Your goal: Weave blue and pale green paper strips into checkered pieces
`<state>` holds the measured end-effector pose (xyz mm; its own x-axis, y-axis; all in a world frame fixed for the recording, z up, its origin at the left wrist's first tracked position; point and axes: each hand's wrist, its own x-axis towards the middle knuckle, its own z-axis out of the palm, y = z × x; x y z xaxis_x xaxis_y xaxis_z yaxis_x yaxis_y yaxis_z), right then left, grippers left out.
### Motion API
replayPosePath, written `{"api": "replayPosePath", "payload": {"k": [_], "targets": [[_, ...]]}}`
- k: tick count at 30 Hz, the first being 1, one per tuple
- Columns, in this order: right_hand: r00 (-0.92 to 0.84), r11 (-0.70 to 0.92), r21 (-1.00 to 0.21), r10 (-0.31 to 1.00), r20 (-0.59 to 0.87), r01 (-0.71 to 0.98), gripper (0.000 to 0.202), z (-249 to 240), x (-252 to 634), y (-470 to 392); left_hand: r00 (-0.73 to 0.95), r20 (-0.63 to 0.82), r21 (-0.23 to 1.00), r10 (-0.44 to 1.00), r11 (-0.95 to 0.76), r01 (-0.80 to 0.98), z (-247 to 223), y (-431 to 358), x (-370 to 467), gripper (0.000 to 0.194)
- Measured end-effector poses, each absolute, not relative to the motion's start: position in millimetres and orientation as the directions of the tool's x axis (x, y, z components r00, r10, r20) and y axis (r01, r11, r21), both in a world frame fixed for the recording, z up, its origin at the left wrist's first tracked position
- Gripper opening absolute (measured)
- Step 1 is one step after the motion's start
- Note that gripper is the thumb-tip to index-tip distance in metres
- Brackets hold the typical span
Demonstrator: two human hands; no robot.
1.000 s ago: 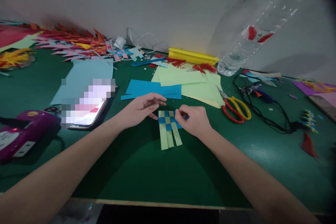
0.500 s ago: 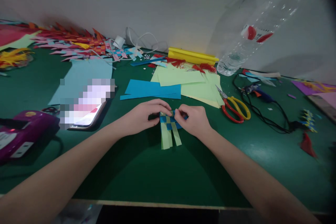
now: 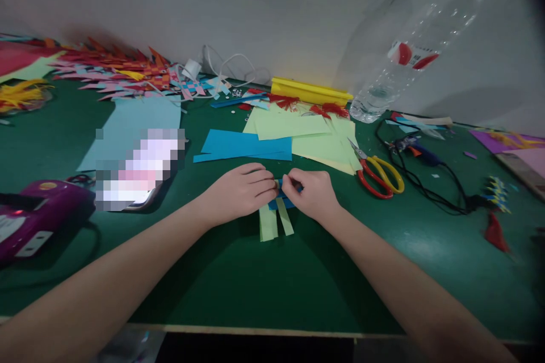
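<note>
A small woven paper piece (image 3: 276,215) of light green and blue strips lies on the green table (image 3: 255,283), its green strip ends pointing toward me. My left hand (image 3: 242,190) covers its left side, fingers curled down onto the weave. Pinching the right edge of the weave at a blue strip is my right hand (image 3: 310,193). Both hands touch each other over the piece, and most of the checkered part is hidden beneath them.
Blue paper strips (image 3: 244,144) and light green sheets (image 3: 306,133) lie just beyond the hands. Red and yellow scissors (image 3: 378,173) sit to the right, near black cables (image 3: 430,178). A phone (image 3: 136,176) and a purple tool (image 3: 38,212) are at left. A clear bottle (image 3: 409,57) leans at back.
My left hand has moved right from beside the weave onto it, closing its fingers over the checkered part. The right hand has kept its pinch on the right edge.
</note>
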<state>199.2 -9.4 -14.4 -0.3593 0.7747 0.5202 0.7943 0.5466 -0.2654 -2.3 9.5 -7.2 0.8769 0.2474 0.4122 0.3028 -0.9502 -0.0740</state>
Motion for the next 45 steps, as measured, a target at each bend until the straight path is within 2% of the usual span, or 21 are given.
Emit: {"api": "replayPosePath", "payload": {"k": [3, 6, 8, 11, 12, 14, 15, 18, 21, 23, 32, 40, 45], "targets": [[-0.356, 0.548, -0.259, 0.769, 0.531, 0.795, 0.033, -16.2, 199.7, -9.2, 0.877, 0.413, -0.083, 0.246, -0.949, 0.306, -8.1, 9.0, 0.6, 0.022], [-0.358, 0.550, -0.289, 0.780, 0.513, 0.784, 0.035, -17.0, 200.3, -10.3, 0.862, 0.412, -0.003, 0.296, -0.946, 0.325, -6.7, 8.3, 2.0, 0.025], [-0.325, 0.535, -0.439, 0.822, 0.467, 0.722, 0.034, -16.3, 200.9, -10.2, 0.852, 0.406, 0.043, 0.331, -0.938, 0.344, -6.4, 8.6, 2.2, 0.028], [-0.181, 0.410, -0.788, 0.912, 0.369, 0.459, 0.033, -13.7, 203.9, -6.1, 0.801, 0.453, 0.134, 0.392, -0.918, 0.373, -9.2, 11.4, 0.1, 0.025], [-0.117, 0.364, -0.859, 0.931, 0.345, 0.360, 0.034, -12.7, 205.6, -3.6, 0.769, 0.483, 0.189, 0.419, -0.907, 0.376, -10.6, 12.9, -1.3, 0.023], [-0.015, 0.316, -0.921, 0.947, 0.322, 0.228, 0.035, -11.2, 209.9, 2.0, 0.690, 0.522, 0.339, 0.501, -0.864, 0.372, -13.1, 16.0, -4.8, 0.020], [0.006, 0.304, -0.934, 0.950, 0.311, 0.189, 0.035, -10.9, 212.0, 4.5, 0.647, 0.509, 0.427, 0.567, -0.820, 0.382, -13.8, 17.4, -6.6, 0.020], [-0.085, 0.314, -0.938, 0.949, 0.305, 0.144, 0.043, -12.8, 216.6, 9.2, 0.462, 0.390, 0.635, 0.797, -0.596, 0.491, -12.6, 20.0, -10.9, 0.024], [-0.191, 0.323, -0.926, 0.939, 0.287, 0.195, 0.045, -16.6, 216.8, 9.8, 0.287, 0.245, 0.739, 0.926, -0.370, 0.563, -8.3, 20.9, -12.6, 0.033], [-0.214, 0.305, -0.927, 0.942, 0.259, 0.218, 0.040, -18.2, 215.3, 9.5, 0.259, 0.180, 0.777, 0.949, -0.298, 0.554, -6.1, 21.2, -12.6, 0.036], [-0.230, 0.244, -0.960, 0.951, 0.209, 0.139, 0.023, -21.0, 209.2, 10.8, 0.321, 0.167, 0.778, 0.932, -0.325, 0.538, -9.5, 20.6, -10.4, 0.039], [-0.202, 0.254, -0.932, 0.958, 0.205, 0.257, 0.019, -20.6, 210.2, 9.0, 0.288, 0.117, 0.697, 0.950, -0.285, 0.658, -9.4, 21.2, -9.3, 0.039], [-0.206, 0.273, -0.919, 0.954, 0.220, 0.285, 0.024, -18.2, 208.8, 5.6, 0.327, 0.176, 0.700, 0.928, -0.352, 0.621, -11.5, 22.7, -10.4, 0.034]]}}
